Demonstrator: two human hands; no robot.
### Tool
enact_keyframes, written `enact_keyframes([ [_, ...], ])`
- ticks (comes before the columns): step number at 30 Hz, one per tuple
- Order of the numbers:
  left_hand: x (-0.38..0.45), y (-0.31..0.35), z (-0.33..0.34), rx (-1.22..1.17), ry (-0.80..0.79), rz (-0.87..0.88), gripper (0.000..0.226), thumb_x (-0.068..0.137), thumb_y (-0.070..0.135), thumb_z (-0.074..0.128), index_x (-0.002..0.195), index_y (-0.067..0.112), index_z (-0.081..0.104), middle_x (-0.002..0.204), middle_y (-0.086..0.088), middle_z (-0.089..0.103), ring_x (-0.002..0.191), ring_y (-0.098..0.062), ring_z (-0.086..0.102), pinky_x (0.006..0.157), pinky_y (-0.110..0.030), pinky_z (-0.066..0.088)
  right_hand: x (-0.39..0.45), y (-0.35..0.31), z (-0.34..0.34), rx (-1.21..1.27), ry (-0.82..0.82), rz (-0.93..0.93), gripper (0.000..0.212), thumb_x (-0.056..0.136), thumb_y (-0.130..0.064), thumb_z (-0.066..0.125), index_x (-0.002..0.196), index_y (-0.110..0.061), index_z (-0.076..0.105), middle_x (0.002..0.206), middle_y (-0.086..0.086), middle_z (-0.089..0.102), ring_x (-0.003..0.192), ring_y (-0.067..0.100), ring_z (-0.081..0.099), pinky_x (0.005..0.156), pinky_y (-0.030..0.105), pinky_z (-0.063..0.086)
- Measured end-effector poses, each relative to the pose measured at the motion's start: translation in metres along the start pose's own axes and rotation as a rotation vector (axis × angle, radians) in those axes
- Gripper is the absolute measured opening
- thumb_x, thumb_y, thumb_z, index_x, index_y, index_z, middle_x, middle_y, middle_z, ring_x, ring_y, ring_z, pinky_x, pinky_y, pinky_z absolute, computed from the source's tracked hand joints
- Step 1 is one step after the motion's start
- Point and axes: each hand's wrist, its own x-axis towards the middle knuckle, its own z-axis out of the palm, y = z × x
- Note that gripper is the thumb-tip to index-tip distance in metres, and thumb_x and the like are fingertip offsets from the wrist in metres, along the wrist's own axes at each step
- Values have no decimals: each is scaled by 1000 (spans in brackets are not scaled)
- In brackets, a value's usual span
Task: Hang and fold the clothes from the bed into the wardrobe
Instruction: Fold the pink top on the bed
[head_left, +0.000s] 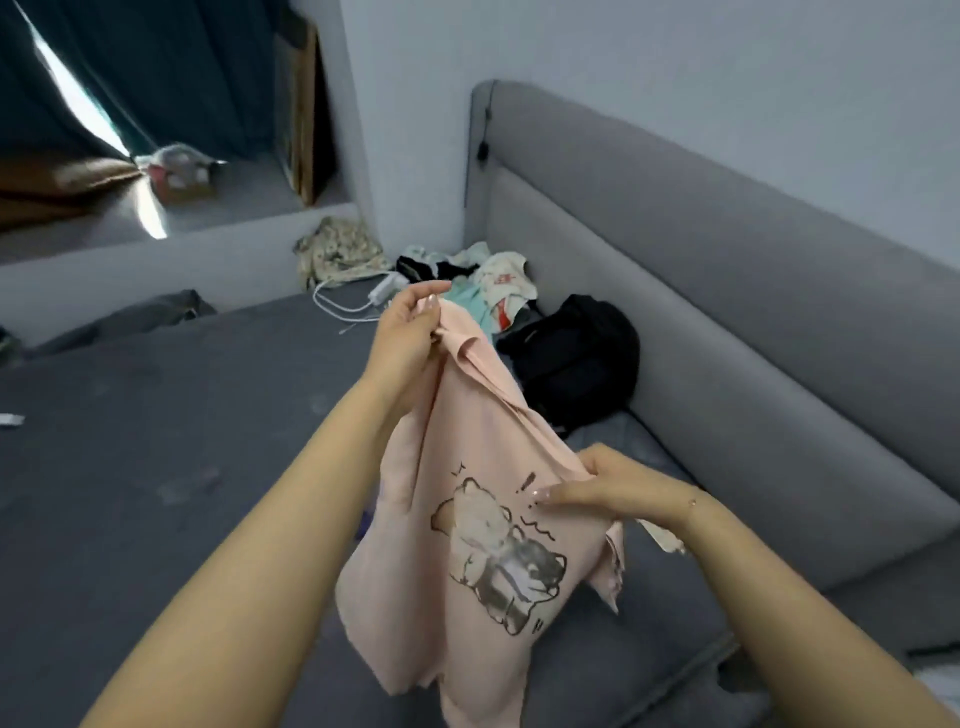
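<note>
the pink cartoon-print t-shirt (467, 519) hangs mid-frame over the dark bed (156, 441), its long axis slanting from the left hand (405, 343) pinching the neckline higher up to the right hand (613, 486) gripping bunched fabric lower right.

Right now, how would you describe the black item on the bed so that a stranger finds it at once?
Start at the grey padded headboard and follow its foot to the corner by the wall. There, on the dark bed, lies a black bag beside a pile of light clothes. Among those pale clothes it alone is solid black.
</note>
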Motion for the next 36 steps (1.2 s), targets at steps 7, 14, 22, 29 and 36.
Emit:
enact_keyframes([
  [7, 57, 70, 126, -222, -37, -39, 23, 105, 8, 36, 105, 18, 57, 73, -4, 55, 40, -4, 54, 40, -16, 43, -67, -32, -165, -521, 638, -259, 27, 81, -10, 75, 67, -14, 53, 83, 3, 49, 74, 16, 49, 64, 25, 35],
  [14, 84, 105, 192, -283, -159, -2, 23, 106, 14, 37, 102, 22, 59, 74, -4, 51, 51, -13, 41, 46, -24, 39, -118, -56, -240, -413, 949, -358, 29, 84, -7, 70, 67, -12, 47, 61, -3, 43, 61, 11, 38, 56, 25, 27],
  [22, 49, 30, 106, -243, -99, -93, 24, 103, 7, 42, 101, 23, 60, 97, -3, 67, 76, -14, 65, 60, -37, 57, -122, -35, -128, -310, 672, -306, 35, 76, -27, 82, 70, -20, 49, 58, -15, 49, 54, -1, 43, 50, 13, 32],
  [29, -1, -131, -54, -55, 54, -304, 29, 100, -2, 41, 105, 12, 66, 95, -3, 71, 72, -9, 68, 55, -22, 54, -20, 84, 67, -362, 363, -64, 40, 73, -59, 70, 85, -34, 41, 78, -12, 55, 73, 7, 51, 65, 27, 40],
  [36, -49, -340, -254, 254, 249, -524, 42, 98, -4, 34, 121, 12, 65, 95, -10, 63, 72, -16, 47, 57, -24, 34, 95, 225, 296, -119, 142, 79, 18, 88, -42, 66, 99, -36, 53, 78, -21, 56, 68, -7, 52, 62, 11, 37],
])
